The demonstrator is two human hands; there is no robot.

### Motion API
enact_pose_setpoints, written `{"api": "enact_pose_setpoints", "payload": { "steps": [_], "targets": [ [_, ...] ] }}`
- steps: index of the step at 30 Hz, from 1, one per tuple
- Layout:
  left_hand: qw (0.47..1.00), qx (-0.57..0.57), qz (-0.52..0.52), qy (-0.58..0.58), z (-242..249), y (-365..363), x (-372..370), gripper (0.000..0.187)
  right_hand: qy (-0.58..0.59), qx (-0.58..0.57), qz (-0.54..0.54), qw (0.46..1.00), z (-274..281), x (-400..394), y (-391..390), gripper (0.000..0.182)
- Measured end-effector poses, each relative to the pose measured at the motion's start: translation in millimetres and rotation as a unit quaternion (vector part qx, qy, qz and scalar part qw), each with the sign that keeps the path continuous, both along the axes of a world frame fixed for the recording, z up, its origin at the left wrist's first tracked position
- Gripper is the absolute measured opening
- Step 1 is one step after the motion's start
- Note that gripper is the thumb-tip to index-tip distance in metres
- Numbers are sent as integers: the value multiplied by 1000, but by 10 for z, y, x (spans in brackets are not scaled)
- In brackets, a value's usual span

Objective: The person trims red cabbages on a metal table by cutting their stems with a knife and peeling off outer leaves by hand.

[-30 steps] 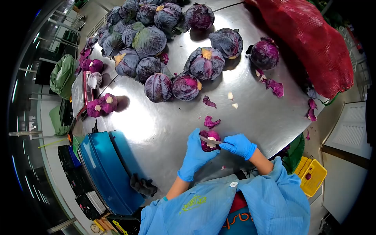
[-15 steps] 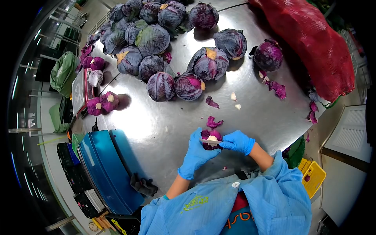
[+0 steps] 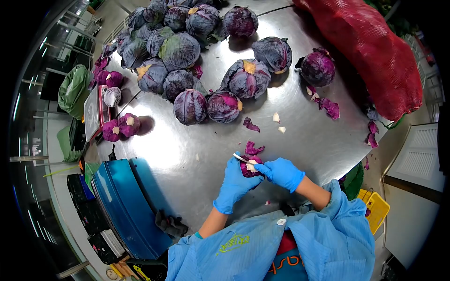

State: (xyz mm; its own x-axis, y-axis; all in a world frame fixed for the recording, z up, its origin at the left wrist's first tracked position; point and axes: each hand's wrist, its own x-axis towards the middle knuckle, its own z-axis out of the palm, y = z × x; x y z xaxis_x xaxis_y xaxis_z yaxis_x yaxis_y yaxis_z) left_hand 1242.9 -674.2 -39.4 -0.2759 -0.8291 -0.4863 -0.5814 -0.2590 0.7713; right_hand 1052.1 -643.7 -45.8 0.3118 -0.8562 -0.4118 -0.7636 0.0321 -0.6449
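A small red cabbage with a pale cut stem is gripped in my left hand, which wears a blue glove. My right hand, gloved too, is closed round a knife. The knife blade lies slantwise across the cabbage by its stem, its tip pointing up and left; the handle is hidden in my fingers. Just beyond the cabbage a torn purple leaf rests on the metal table. White stem chips and another leaf scrap lie further off.
Several whole red cabbages are heaped at the back left. A red mesh sack fills the back right. Two trimmed cabbages sit near a scale on the left. A blue bin stands at the left edge, a yellow basket at the right.
The knife has turned from lying level across the stem to a slant, its tip now higher and further left. My right hand has shifted slightly with it; my left hand still holds the cabbage.
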Motion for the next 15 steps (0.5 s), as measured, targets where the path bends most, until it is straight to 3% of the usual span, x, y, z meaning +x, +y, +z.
{"api": "enact_pose_setpoints", "payload": {
  "steps": [5,8,10,11,14,15],
  "targets": [
    [999,-48,-10,-18,91,17,-43,100,29,-32,-26,999,-60,5,49,59],
    [994,-89,-49,-38,20,38,-31,100,49,-162,-71,983,-223,60,176,53],
    [997,-64,-36,-14,17,22,-23,100,-40,-187,-128,973,-426,124,241,47],
    [996,-80,-31,-20,-15,30,-15,91,-86,-198,-156,964,-431,142,236,44],
    [994,-108,-27,-21,-24,38,-15,76,-175,-95,-179,964,-343,79,242,39],
    [994,-103,-32,-11,49,31,-27,79,-146,-75,-166,972,-273,56,241,39]
  ]
}}
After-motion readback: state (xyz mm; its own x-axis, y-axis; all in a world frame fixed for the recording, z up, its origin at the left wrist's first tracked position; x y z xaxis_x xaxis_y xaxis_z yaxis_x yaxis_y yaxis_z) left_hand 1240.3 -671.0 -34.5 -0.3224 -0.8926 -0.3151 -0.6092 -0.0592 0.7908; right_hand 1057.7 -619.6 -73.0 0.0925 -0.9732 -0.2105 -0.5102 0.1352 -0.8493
